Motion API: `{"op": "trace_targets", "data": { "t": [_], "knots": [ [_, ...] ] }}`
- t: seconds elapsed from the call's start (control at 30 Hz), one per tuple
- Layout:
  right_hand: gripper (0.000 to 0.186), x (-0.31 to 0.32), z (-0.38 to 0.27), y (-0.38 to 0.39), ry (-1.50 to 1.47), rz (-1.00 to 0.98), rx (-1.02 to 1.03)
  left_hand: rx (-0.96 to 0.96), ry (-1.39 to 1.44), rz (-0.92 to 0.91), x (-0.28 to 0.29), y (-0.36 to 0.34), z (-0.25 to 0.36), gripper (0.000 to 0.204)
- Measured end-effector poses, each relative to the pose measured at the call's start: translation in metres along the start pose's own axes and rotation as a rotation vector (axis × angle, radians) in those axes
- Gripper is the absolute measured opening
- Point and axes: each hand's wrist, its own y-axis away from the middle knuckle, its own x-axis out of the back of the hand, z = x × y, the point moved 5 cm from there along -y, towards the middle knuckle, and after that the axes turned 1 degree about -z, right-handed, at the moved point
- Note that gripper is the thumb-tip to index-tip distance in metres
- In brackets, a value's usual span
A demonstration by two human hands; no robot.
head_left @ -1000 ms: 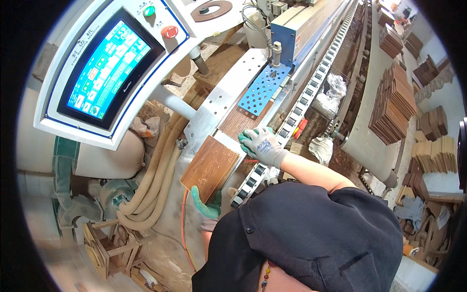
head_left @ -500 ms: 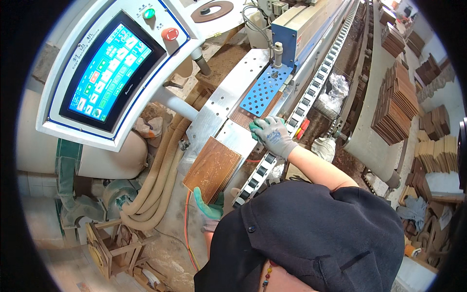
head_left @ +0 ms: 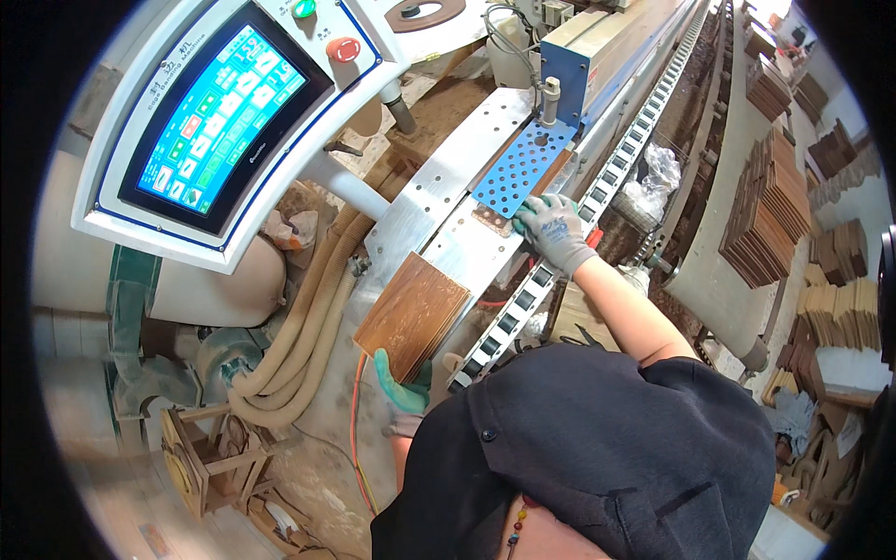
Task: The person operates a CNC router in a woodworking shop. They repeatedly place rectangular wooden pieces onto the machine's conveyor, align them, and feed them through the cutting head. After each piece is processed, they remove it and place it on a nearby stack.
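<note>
My left hand [head_left: 401, 383], in a green-palmed glove, grips the lower end of a small stack of brown wooden boards [head_left: 413, 315], its thumb along the side and the other fingers mostly hidden underneath. The stack lies slanted at the near end of the metal machine bed [head_left: 469, 245]. My right hand [head_left: 556, 233], in a grey and green glove, is closed with bent fingers at the near edge of another wooden board [head_left: 563, 172]. That board lies mostly beneath a blue perforated plate [head_left: 525, 171], so only its brown edge shows. The right fingertips are partly hidden.
A control panel [head_left: 224, 121] with a lit screen and red button overhangs on the left. A roller track [head_left: 509, 322] runs along the bed's right side. Stacked boards [head_left: 767, 215] sit on a conveyor [head_left: 705, 252] farther right. Beige hoses [head_left: 313, 327] hang below the panel.
The board by my right hand has slid farther under the blue plate, and that hand has moved forward with it. My left hand still holds the stack. The whole view has shifted slightly.
</note>
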Motion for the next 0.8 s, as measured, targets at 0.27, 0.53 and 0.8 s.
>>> {"op": "trace_targets", "data": {
  "t": [0.27,0.53,0.8],
  "knots": [
    [0.022,-0.011,0.055,-0.019,0.133,0.093,-0.103,-0.001,-0.011,-0.066,-0.004,0.003,0.004,0.062],
    [0.033,0.008,0.027,0.019,-0.222,0.083,-0.258,-0.499,-0.541,-0.228,0.000,-0.002,0.016,0.063],
    [0.063,0.008,-0.113,0.024,-1.120,-0.462,-0.198,0.082,0.089,-0.338,0.007,-0.014,0.002,0.065]
  ]
}}
